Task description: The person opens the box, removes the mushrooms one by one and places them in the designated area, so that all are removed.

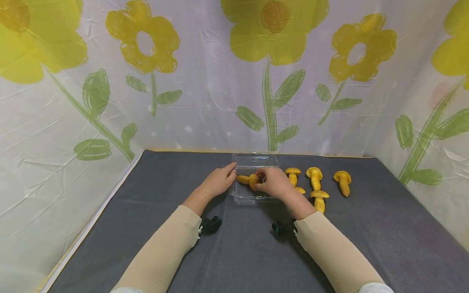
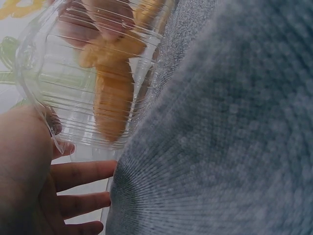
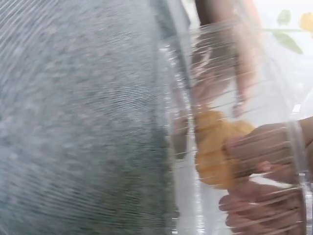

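A clear hinged plastic container (image 1: 239, 193) sits toward the back of the table, its lid (image 1: 253, 160) folded back. Inside lies a yellow mushroom (image 1: 242, 179), stem pointing left; its ribbed-wall view shows in the left wrist view. My right hand (image 1: 275, 182) reaches over the container's right side and pinches the mushroom's cap between thumb and fingers. At the container's left edge, my left hand (image 1: 217, 181) pinches the rim between thumb and index finger, while the other fingers (image 2: 80, 175) stretch out straight along the outside.
Several more yellow mushrooms stand or lie right of the container: one mushroom (image 1: 314, 177) at the back, one (image 1: 319, 199) nearer, another (image 1: 342, 182) farther right. A dark grey cloth (image 1: 154, 236) covers the table. A flower-printed curtain (image 1: 205, 93) hangs close behind.
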`<state>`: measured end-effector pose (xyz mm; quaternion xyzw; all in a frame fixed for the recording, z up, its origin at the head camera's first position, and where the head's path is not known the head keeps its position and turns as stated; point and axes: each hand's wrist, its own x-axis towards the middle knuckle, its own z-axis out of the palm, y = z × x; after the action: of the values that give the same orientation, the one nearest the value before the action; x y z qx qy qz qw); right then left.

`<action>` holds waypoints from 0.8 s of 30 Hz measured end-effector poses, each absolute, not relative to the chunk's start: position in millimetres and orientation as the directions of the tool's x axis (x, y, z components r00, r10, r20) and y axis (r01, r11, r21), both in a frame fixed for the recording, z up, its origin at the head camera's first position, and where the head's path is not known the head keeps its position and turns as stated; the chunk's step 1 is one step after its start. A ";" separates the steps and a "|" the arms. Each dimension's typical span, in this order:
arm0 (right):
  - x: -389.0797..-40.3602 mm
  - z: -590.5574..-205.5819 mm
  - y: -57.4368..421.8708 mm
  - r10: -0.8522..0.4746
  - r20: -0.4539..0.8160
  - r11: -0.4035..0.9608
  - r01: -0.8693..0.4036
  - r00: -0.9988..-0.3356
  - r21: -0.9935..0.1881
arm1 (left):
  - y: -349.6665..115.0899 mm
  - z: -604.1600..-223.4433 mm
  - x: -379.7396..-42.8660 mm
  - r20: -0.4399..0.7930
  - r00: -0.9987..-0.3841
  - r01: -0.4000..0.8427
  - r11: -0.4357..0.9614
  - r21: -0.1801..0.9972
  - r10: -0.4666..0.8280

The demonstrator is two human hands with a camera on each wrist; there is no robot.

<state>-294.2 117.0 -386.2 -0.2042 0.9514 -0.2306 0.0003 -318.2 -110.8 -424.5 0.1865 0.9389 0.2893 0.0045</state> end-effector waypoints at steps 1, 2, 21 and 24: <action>-294.0 -384.3 118.8 -0.391 0.086 0.798 -0.384 -0.916 -0.465 | -110.8 -424.7 -318.1 0.100 -0.930 0.349 0.763 0.544 0.354; -293.6 -382.3 120.7 -0.391 0.077 0.786 -0.376 -0.917 -0.491 | -110.8 -424.8 -317.9 0.100 -0.929 0.351 0.762 0.544 0.356; -292.4 -350.3 154.3 -0.442 -0.045 0.627 -0.273 -0.896 -0.729 | -111.0 -427.5 -318.8 0.102 -0.933 0.343 0.766 0.544 0.346; -291.5 -345.9 158.8 -0.442 -0.050 0.622 -0.266 -0.895 -0.737 | -110.4 -426.6 -319.5 0.108 -0.932 0.347 0.765 0.542 0.347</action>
<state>-291.5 158.8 -345.9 -0.1983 0.8932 -0.3871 0.1139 -319.5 -110.4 -426.6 0.1847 0.9395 0.2886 -0.0007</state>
